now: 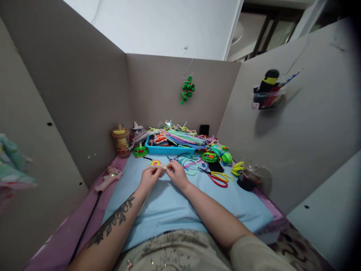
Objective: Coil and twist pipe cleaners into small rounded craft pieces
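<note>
"Where's the pale strip (pixel 160 166)?"
"Over the blue-covered surface (pixel 169 207), gripped at 2 spots: the left hand (pixel 149 178) and the right hand (pixel 177 175) both pinch it, nearly meeting."
"Anything close by?"
"1 red-handled tool (pixel 218 183) to the right, a blue tray (pixel 170 151) beyond."

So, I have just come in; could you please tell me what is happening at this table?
A person is handling a thin, pale piece, pinched between the fingertips of the left hand and the right hand, above a light blue cloth. Beyond the hands sits a blue tray heaped with colourful strands. A red-handled tool lies on the cloth to the right, out of both hands.
</note>
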